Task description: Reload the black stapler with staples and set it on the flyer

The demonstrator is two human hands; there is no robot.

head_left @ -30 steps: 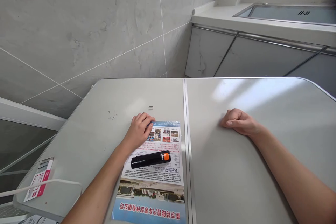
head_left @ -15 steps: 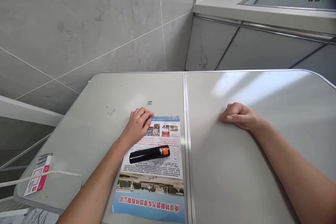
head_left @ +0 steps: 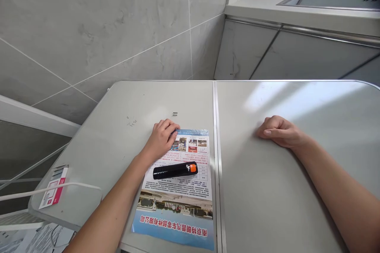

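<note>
My left hand (head_left: 164, 136) rests on the table over the upper left corner of a printed flyer (head_left: 184, 197). Its fingers are loosely bent, with the thumb apart from them on the paper, and it holds nothing that I can see. Across the flyer lies a black stapler (head_left: 172, 170) with an orange patch at its right end, touched by neither hand. Just beyond my left hand are short staple strips (head_left: 175, 114). On the right half of the table my right hand (head_left: 276, 128) lies on its side, curled into a fist with nothing visible in it.
Loose staples (head_left: 131, 121) are scattered left of my left hand. At the table's left end lies a pink-and-white packet (head_left: 55, 189), crossed by a white cable (head_left: 71, 184). A metal seam (head_left: 218, 146) divides the tabletop. Behind it stand a tiled wall and a counter (head_left: 255, 8).
The whole view has shifted slightly, so everything appears a little further right. Both hands, the stapler and the flyer keep their places on the table.
</note>
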